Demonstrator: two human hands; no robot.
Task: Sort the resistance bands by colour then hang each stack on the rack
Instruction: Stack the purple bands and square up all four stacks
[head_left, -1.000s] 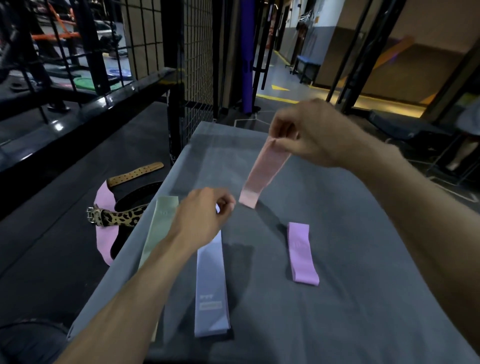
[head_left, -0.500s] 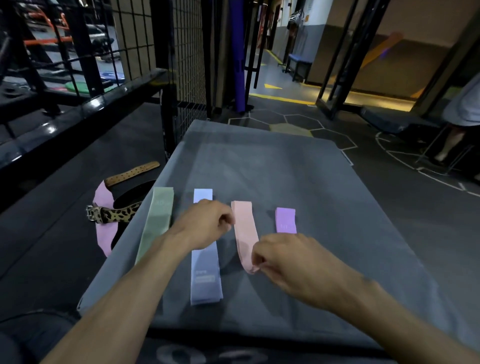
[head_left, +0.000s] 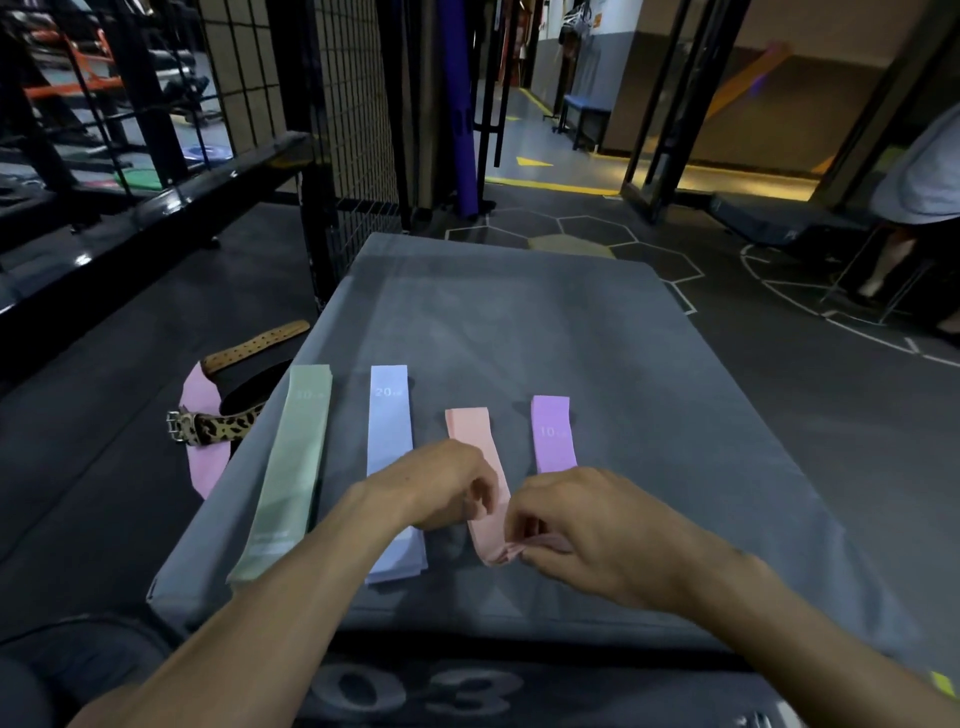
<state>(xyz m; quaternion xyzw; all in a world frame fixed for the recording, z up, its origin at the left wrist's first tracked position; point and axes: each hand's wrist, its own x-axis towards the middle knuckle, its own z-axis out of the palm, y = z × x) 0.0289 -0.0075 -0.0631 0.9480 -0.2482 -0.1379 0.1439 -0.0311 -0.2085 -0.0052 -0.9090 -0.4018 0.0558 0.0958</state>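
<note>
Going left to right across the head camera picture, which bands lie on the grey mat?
Pale green fabric band → light blue fabric band → peach-pink fabric band, its near end pinched by the right hand → short purple fabric band.

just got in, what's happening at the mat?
A person is sorting resistance bands by colour on a grey mat. Four lie in a row: green band, blue band, pink band, purple band. The right hand pinches the pink band's near end; the left hand is at the same band, fingers curled. Nothing is on a rack yet.
</note>
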